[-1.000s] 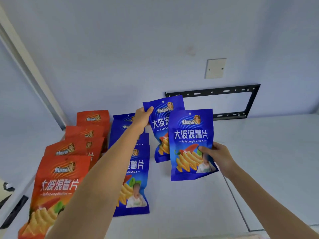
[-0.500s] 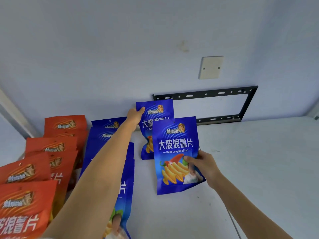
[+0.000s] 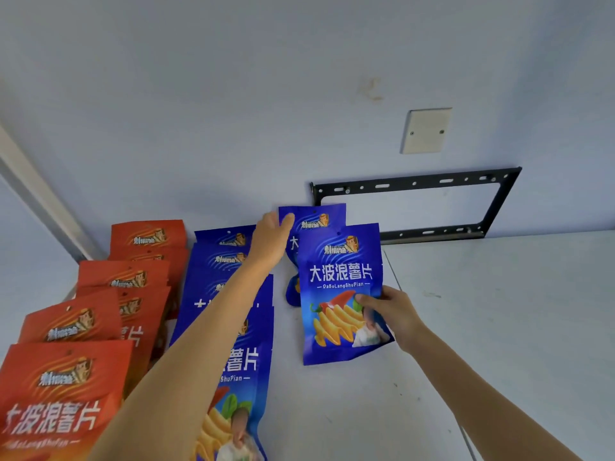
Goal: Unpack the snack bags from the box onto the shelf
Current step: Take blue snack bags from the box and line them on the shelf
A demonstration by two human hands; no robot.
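On the white shelf (image 3: 499,327) my left hand (image 3: 271,239) grips the top left corner of a blue snack bag (image 3: 316,219) that stands against the back wall. In front of it my right hand (image 3: 391,312) holds a second blue snack bag (image 3: 339,294) upright by its lower right edge, and this bag covers most of the rear one. Left of my left arm runs a row of blue bags (image 3: 226,257). Further left stands a row of orange bags (image 3: 126,277). The box is not in view.
A black metal bracket (image 3: 416,184) is fixed to the wall just above the shelf, behind the held bags. A beige blank wall plate (image 3: 426,129) sits higher up. The shelf's bare surface stretches to the right of my right hand.
The bag in my right hand has moved back and left, close in front of the rear bag. My left hand stays on the rear bag's top corner. The view has shifted slightly.
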